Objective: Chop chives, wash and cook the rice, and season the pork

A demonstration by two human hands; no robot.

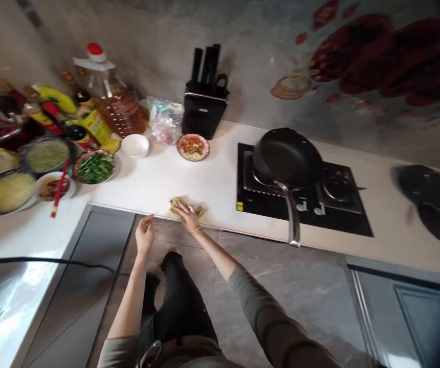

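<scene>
My right hand (188, 214) presses a yellow-green cloth (176, 203) against the white countertop (154, 184), close to its front edge. Part of the cloth shows on both sides of my fingers. My left hand (145, 234) hovers just in front of the counter edge, over the floor. Its fingers are loosely curled in, and I see nothing in them. Small crumbs or drops lie on the floor between my hands. Behind the cloth stands a small plate of chopped red and pale seasoning (193, 147).
A black pan (289, 156) sits on the gas hob (335, 217), its handle reaching past the front edge. Leftward are a white bowl (135, 146), chopped greens (95, 167), red chopsticks (59, 189) and an oil jug (118, 107). A knife block (203, 112) stands behind.
</scene>
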